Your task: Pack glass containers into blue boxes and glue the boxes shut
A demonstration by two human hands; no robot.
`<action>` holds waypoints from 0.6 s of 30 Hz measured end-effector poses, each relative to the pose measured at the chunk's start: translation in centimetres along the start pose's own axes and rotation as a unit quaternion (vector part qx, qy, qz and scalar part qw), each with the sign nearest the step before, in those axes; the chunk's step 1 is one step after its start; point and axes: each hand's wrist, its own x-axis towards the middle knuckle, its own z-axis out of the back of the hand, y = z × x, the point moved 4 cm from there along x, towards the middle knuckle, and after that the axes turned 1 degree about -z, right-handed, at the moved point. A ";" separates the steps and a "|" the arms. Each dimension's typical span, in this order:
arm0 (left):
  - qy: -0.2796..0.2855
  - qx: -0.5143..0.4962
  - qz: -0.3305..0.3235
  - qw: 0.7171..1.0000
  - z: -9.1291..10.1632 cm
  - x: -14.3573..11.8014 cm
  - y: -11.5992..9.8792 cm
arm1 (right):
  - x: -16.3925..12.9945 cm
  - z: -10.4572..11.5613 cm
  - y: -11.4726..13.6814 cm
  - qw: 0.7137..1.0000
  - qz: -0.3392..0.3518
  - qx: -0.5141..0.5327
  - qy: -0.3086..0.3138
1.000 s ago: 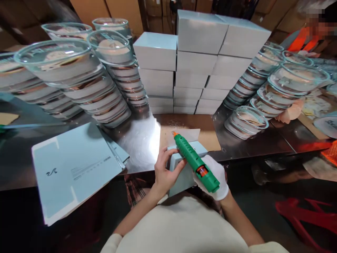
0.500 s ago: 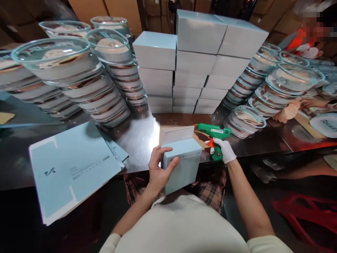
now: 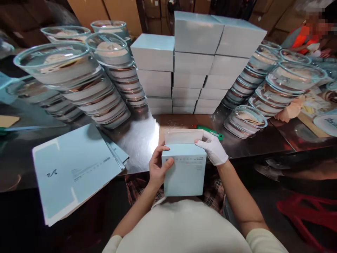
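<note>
Glue gun (image 3: 215, 134): since earlier, gone from the right hand (image 3: 213, 149) to the table (image 3: 137, 146).
Tubs (image 3: 65, 73): clear, stacked both sides, pale round contents.
Box (image 3: 184, 179): pale blue, small dark print, at the table's near edge, flap (image 3: 181, 137) raised.
Left hand (image 3: 158, 164): thumb and fingers clamped on the box.
Right hand: gloved fingers pinching the flap.
</note>
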 end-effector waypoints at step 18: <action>0.008 -0.032 -0.036 0.999 0.8 1.2 -0.9 | -3.3 -1.0 3.3 0.899 0.260 -0.292 0.197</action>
